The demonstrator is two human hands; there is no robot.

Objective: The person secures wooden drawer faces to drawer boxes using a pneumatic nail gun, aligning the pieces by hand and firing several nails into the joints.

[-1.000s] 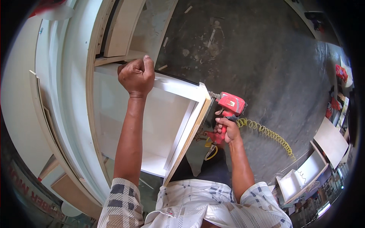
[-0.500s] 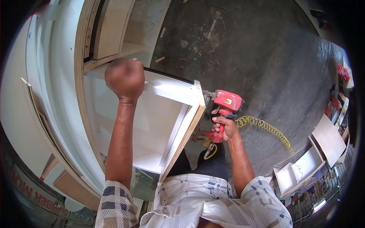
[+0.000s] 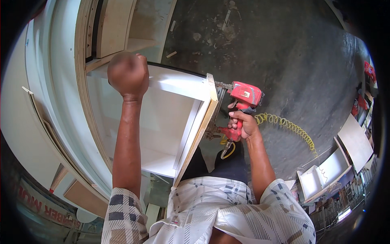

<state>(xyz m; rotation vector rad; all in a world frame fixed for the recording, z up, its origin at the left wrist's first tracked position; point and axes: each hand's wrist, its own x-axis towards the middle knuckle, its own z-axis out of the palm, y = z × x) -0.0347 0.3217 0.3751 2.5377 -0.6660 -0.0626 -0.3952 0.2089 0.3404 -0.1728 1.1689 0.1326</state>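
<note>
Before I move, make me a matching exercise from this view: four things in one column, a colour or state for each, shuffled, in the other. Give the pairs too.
Column one:
1. Nail gun
2. Air hose
3. Right hand
4. Open cabinet

Column two:
A. White inside, wood-coloured along one side
B. Closed around another item listed here
C. Mostly red
D. Yellow and coiled

Right pairs: 1-C, 2-D, 3-B, 4-A.
</note>
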